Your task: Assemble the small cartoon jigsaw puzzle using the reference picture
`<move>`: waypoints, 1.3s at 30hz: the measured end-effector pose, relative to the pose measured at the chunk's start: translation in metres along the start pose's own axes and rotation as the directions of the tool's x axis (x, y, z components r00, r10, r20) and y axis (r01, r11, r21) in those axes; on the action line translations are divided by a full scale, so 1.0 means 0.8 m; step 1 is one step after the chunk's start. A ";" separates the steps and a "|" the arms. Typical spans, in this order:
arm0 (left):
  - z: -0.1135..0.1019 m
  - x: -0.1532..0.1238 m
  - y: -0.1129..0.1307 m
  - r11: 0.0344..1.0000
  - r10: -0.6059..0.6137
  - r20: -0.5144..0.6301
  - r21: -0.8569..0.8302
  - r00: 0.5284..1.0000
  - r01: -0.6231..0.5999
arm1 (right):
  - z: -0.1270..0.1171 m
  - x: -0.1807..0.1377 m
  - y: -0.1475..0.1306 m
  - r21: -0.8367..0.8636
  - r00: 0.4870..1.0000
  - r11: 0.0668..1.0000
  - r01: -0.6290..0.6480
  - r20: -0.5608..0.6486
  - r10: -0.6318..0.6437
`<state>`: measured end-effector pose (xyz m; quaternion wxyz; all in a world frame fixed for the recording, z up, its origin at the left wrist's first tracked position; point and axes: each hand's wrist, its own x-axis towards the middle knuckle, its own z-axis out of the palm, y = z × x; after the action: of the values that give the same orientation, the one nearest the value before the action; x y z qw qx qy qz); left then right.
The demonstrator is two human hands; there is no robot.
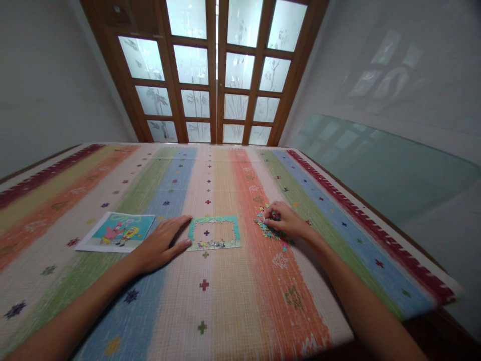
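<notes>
A partly assembled jigsaw puzzle (236, 231) lies on the striped tablecloth, its teal border joined around an open middle where the cloth shows. My left hand (161, 243) rests flat with fingers stretched out, the fingertips touching the puzzle's left edge. To the right, a heap of loose puzzle pieces (267, 232) sits on the orange stripe. Over this heap my right hand (283, 219) is curled, thumb and fingers pinched on what looks like a small puzzle piece, mostly hidden by the fingers. Left of my left hand lies a picture sheet (120, 231) with cartoon figures.
The tablecloth (225, 301) has coloured stripes and small printed crosses and stars. Its right edge (398, 250) drops off beside a glass-like panel (383, 160) along the wall. Beyond the far edge stand wooden doors (217, 100) with frosted panes.
</notes>
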<state>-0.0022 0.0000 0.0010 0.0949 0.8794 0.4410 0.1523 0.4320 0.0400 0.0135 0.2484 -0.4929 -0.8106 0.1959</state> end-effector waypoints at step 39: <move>-0.001 -0.001 0.004 1.000 -0.007 0.021 -0.005 1.000 0.007 | 0.081 0.045 -0.128 -0.064 0.986 0.989 0.134 0.108 -0.126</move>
<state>-0.0002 -0.0025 0.0024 0.1022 0.8791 0.4428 0.1437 0.3076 0.0230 0.0269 0.2007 -0.4366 -0.8592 0.1758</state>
